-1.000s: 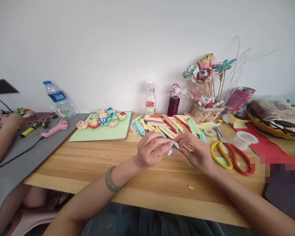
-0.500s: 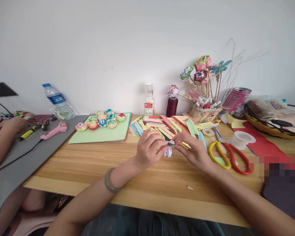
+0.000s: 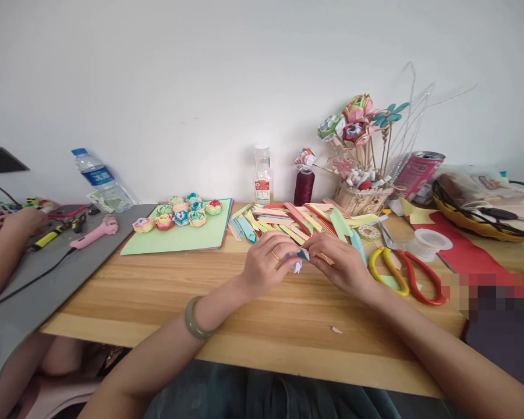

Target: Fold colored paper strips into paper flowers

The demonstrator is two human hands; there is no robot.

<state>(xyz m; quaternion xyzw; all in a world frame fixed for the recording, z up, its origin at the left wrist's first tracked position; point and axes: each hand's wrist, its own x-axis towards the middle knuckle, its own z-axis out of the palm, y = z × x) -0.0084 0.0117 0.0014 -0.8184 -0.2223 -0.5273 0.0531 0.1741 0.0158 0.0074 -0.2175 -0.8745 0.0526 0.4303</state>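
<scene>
Both hands meet at the middle of a wooden worktop [image 3: 166, 291]. The left hand [image 3: 268, 267] and right hand [image 3: 340, 265] each pinch a small folded paper piece [image 3: 300, 260], white and blue, held just above the wood. It looks very light, thin and easily creased, best held at its folded edges with fingertips. Just behind lies a heap of coloured paper strips [image 3: 297, 224]; yellow and red scissors [image 3: 404, 273] lie close to the right. Bare wood extends toward the near edge.
</scene>
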